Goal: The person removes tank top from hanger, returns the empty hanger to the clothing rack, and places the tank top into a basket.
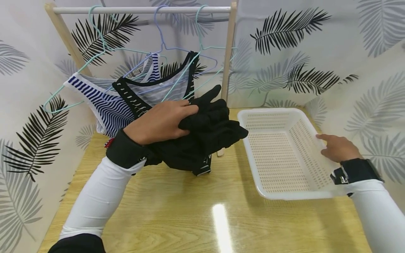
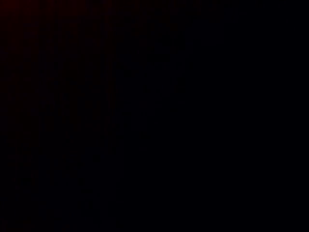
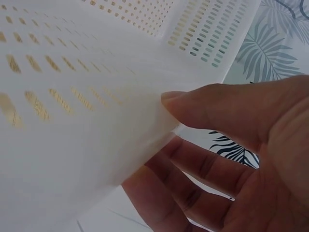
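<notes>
My left hand (image 1: 162,121) grips a bunched black garment (image 1: 212,130) in front of the hanging tops, over the table. The left wrist view is almost wholly black and shows nothing of this hand. At the right, my right hand (image 1: 340,147) pinches the side rim of a white perforated plastic basket (image 1: 284,195). In the right wrist view the thumb (image 3: 193,104) lies inside the basket wall (image 3: 96,150), with the other fingers outside it. No clothes lie in the basket.
A rack with a white bar (image 1: 142,10) carries several pastel hangers. A blue-and-white striped top (image 1: 110,109) and a black-trimmed top (image 1: 134,100) hang there. Wooden posts (image 1: 229,52) flank the bar. Leaf-patterned cloth (image 1: 291,31) backs the wood-grain table (image 1: 177,214).
</notes>
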{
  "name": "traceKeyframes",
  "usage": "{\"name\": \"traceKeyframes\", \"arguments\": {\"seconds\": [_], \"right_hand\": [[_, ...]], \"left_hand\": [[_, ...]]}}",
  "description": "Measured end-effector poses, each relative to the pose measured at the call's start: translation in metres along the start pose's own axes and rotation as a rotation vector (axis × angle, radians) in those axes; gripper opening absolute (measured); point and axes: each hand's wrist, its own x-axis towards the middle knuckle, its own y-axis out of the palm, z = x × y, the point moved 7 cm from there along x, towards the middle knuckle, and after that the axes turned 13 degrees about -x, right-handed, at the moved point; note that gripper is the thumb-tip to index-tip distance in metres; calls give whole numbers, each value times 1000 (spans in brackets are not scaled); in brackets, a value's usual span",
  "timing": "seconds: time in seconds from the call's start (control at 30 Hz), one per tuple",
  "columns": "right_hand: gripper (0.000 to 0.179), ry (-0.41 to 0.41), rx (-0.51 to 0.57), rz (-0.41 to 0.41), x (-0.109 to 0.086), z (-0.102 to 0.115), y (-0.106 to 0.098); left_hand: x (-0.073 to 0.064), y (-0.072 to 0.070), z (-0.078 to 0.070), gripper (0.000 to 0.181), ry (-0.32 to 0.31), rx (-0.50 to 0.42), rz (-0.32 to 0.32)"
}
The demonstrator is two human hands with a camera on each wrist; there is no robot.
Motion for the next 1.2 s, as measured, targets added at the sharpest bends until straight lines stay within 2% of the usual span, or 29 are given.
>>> {"name": "traceKeyframes", "arguments": {"seconds": [0.2, 0.53, 0.8, 1.2], "right_hand": [[60, 14, -3, -5, 1, 2, 0], [60, 13, -11, -17, 1, 1, 1], [60, 35, -2, -9, -1, 1, 1], [58, 53, 4, -24, -1, 0, 1]], "left_hand": [[-2, -1, 1, 33, -9, -6, -4], [4, 0, -1, 33, 5, -2, -9], [12, 7, -1, 34, 54, 7, -8], [25, 13, -8, 34, 57, 24, 13]]}}
